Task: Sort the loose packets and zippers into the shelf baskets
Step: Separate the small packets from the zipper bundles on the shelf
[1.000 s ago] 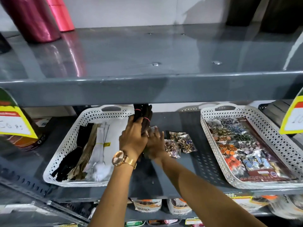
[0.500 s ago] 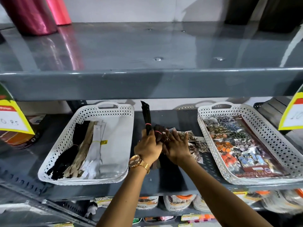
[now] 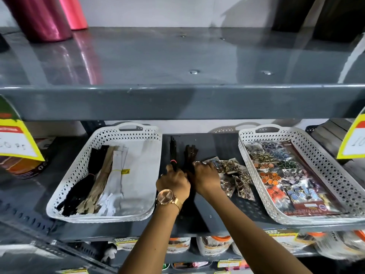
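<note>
Between two white baskets on the grey shelf, my left hand [image 3: 173, 179], with a gold watch on its wrist, grips a bundle of black zippers [image 3: 173, 150] tied with a red band. My right hand [image 3: 205, 177] closes on a dark brown zipper bundle [image 3: 190, 155] beside it. Loose packets of buttons [image 3: 235, 175] lie on the shelf just right of my right hand. The left basket [image 3: 150, 135] holds black, tan and white zippers [image 3: 98, 175]. The right basket [image 3: 324, 155] holds colourful button packets [image 3: 284, 175].
A deep grey shelf [image 3: 181, 103] overhangs the baskets. Yellow price tags hang at the left [image 3: 17, 139] and right [image 3: 353, 139] edges. Red and pink rolls [image 3: 45, 16] stand on the upper shelf. Packaged goods [image 3: 213, 246] fill the shelf below.
Both hands have come down and toward me with the zipper bundles, which now lie low on the shelf instead of standing upright. The loose packets are more exposed on the right.
</note>
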Tool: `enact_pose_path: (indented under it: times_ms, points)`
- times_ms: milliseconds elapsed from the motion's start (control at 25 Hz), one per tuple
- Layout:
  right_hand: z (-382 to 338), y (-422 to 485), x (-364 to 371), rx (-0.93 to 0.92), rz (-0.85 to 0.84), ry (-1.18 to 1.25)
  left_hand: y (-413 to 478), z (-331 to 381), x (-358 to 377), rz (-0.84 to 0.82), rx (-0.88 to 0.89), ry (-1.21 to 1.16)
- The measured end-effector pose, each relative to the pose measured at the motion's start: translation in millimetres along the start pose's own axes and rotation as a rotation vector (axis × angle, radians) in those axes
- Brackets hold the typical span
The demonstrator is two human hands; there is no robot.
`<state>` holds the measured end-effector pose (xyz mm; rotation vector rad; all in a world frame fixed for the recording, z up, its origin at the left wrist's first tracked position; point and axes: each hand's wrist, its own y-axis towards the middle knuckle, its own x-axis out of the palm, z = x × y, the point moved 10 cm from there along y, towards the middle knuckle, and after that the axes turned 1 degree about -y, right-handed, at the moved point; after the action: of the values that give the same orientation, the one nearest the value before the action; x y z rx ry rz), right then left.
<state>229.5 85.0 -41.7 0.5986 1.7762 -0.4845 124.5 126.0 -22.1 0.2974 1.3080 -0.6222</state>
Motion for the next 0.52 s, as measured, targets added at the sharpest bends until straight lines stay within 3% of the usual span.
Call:
enact_pose_path:
  times_ms: [80,320,440,520]
  points:
    - [-8.9,6.8,9.4,0.021,-0.085,0.021,-3.8,0.2,7.8,-0.069,0.006,0.01]
    - [-13.8,13.4,5.4,0.031,-0.051,0.103,-9.9,-4.4,28.9,-0.099,-0.056,0.062]
    - [7.9,5.9,-14.3,0.016,0.017,0.148,-3.7,12.9,15.8,0.06,0.089,0.154]
    - [36.9,-1.4,-36.8,0.052,0.085,0.173,0.6,44.9,8.5,0.12,0.291,-0.009]
